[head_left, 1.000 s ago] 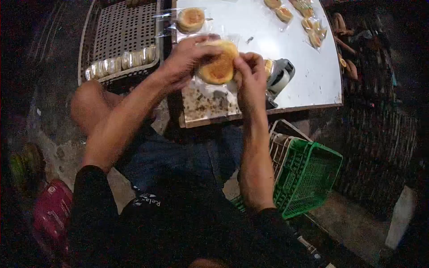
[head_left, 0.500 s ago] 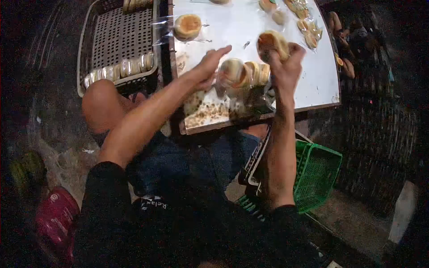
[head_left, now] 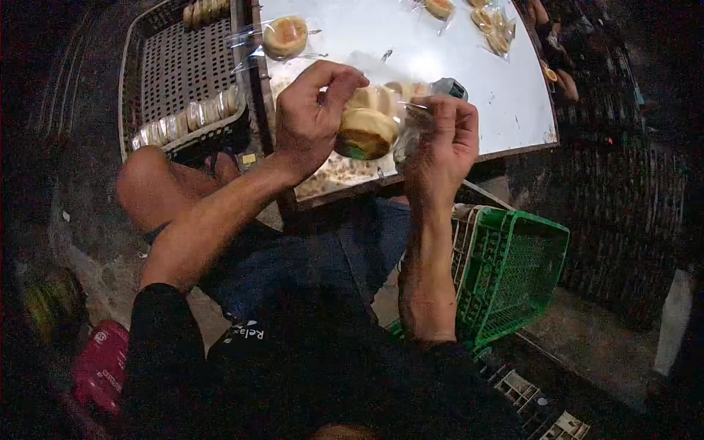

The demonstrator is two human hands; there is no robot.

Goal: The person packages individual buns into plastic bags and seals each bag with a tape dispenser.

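A round golden bun in a clear plastic bag hangs tilted over the near part of the white table, between both hands. My left hand is closed at the bag's left side, its fingers curled by the bun. With thumb and fingers pinched together, my right hand grips the right end of the clear plastic bag. More pale buns lie just behind, partly hidden by the held one. A wrapped bun rests at the table's left edge.
Left of the white table stands a crate with rows of wrapped buns. More wrapped buns lie on the far right of the table. A green basket stands at lower right. Another person's hand shows beyond the table.
My right hand, earlier raised with a bun, has come down and now pinches plastic. My left hand, earlier stretched out, has closed at the bag. The bun is now inside the bag.
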